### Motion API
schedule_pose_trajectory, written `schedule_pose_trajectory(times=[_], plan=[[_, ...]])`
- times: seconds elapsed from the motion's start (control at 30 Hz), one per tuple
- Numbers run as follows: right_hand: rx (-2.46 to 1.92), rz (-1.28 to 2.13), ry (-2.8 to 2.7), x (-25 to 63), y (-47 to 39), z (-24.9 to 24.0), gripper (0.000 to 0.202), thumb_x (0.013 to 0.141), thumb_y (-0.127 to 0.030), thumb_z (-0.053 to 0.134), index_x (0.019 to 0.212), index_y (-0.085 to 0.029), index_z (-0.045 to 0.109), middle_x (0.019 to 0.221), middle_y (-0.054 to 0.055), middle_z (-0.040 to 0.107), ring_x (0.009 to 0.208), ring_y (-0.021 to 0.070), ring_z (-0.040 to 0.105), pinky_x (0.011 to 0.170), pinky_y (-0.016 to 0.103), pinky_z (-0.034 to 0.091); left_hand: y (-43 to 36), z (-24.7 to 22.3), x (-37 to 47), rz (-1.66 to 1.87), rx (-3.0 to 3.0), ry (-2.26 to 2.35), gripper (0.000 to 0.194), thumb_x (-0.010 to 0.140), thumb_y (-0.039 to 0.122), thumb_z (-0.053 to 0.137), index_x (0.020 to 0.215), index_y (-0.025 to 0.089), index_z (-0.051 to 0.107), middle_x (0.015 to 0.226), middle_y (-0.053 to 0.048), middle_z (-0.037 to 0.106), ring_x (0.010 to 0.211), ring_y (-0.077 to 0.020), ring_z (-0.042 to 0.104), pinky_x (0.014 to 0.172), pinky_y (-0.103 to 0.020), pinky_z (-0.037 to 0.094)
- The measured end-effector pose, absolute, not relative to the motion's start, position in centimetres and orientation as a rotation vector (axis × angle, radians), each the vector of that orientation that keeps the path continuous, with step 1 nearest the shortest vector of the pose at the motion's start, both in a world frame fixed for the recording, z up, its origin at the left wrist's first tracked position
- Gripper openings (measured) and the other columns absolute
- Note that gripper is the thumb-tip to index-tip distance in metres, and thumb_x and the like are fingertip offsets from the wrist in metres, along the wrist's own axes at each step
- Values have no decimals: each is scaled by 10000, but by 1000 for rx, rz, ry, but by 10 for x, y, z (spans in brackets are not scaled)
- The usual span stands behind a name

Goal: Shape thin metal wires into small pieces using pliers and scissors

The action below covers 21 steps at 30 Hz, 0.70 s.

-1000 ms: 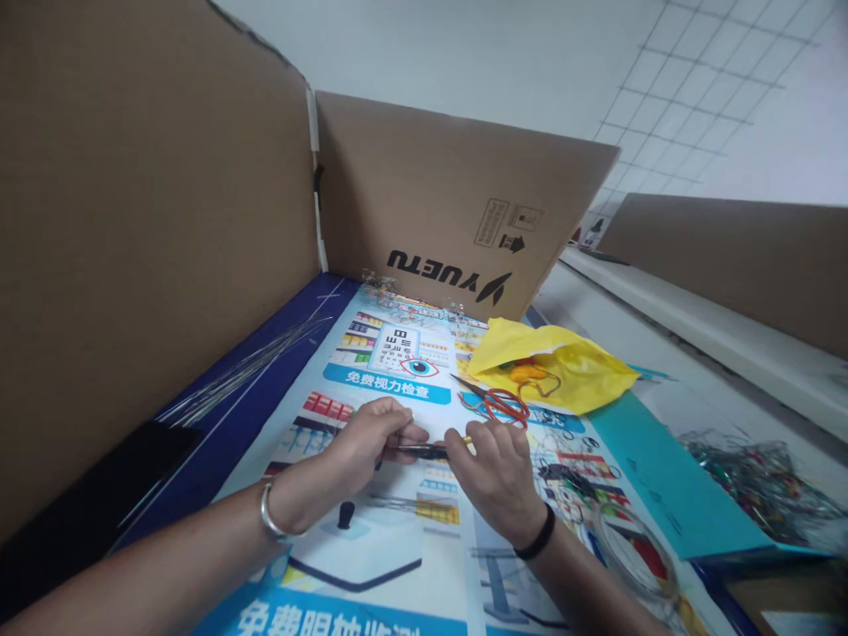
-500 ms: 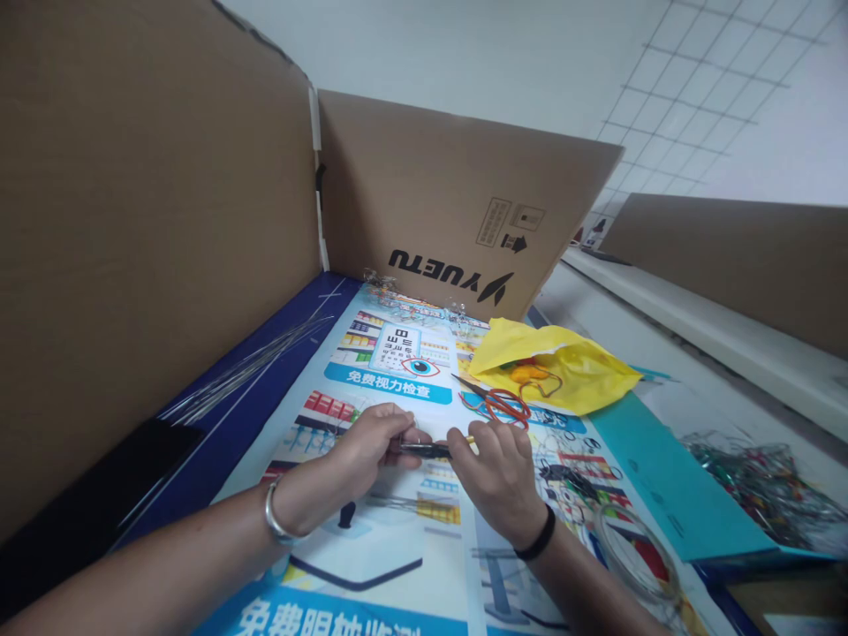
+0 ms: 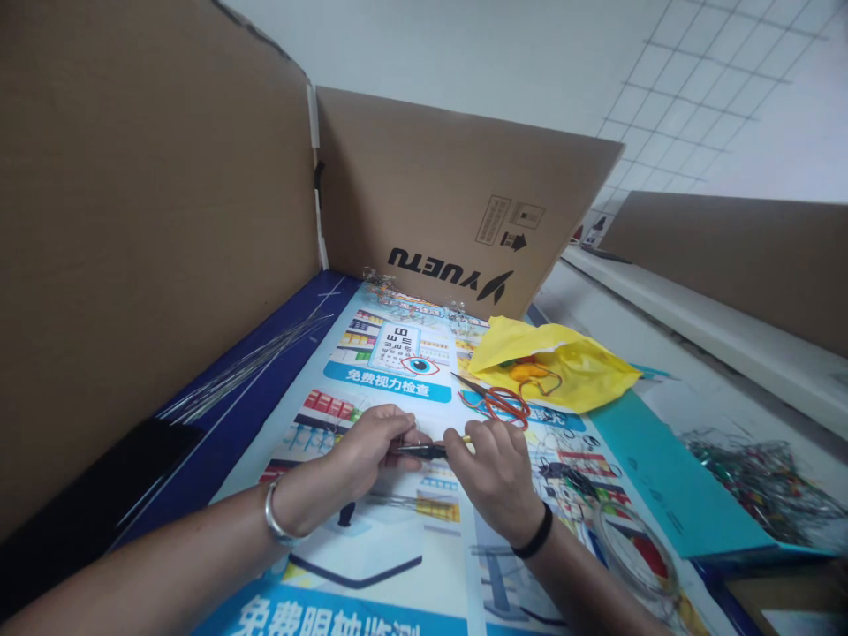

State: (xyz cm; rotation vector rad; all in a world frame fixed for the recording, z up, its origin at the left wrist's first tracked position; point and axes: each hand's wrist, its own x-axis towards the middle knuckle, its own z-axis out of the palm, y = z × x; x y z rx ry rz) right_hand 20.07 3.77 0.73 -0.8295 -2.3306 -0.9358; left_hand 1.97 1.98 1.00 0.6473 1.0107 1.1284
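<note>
My right hand [image 3: 494, 473] is closed around the handles of a pair of pliers [image 3: 424, 451], whose dark jaws point left. A bit of yellow handle shows above the fingers. At the jaws' tip, my left hand [image 3: 381, 446] pinches something thin that looks like wire; its shape is too small to make out. Both hands are held close together over the printed sheet [image 3: 358, 548]. Beyond my right hand lie scissors [image 3: 500, 405] with orange-red handles, against a yellow bag [image 3: 563, 358] holding orange and red material.
Straight wires [image 3: 248, 371] lie along the left side near a cardboard wall [image 3: 152, 221]. A second cardboard panel [image 3: 430, 194] stands at the back. At right are a wire coil [image 3: 636, 556], a teal board [image 3: 669, 477] and a tangled wire heap [image 3: 768, 486].
Both hands stay nearly in place. The pliers and my right hand have shifted very slightly left; the grip looks the same.
</note>
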Motion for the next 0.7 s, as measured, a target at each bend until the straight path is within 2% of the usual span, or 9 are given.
schedule_pose_trajectory(times=[0.2, 0.33, 0.7], plan=[[-862, -911, -2399, 200, 39, 8, 79, 825, -228, 523, 887, -229, 573, 693, 16, 491, 672, 161, 385, 638, 342, 240, 19, 9, 17, 1147, 755, 1037, 188, 743, 318, 586, 694, 170, 481, 673, -33, 623, 634, -142, 601, 550, -266, 511], [-935, -813, -2481, 198, 39, 11, 58, 821, -257, 529, 810, -213, 566, 686, 24, 495, 669, 170, 395, 634, 333, 243, 20, 12, 16, 1155, 996, 1134, 212, 776, 350, 530, 677, 181, 451, 651, -23, 631, 584, -134, 583, 537, -260, 478], [-1152, -424, -2704, 196, 32, 17, 142, 786, -335, 602, 744, -205, 563, 665, 14, 583, 590, 142, 512, 536, 284, 225, 16, 18, 11, 1066, 1702, 1321, 170, 828, 288, 430, 698, 211, 507, 674, 12, 644, 624, -129, 563, 592, -222, 391]])
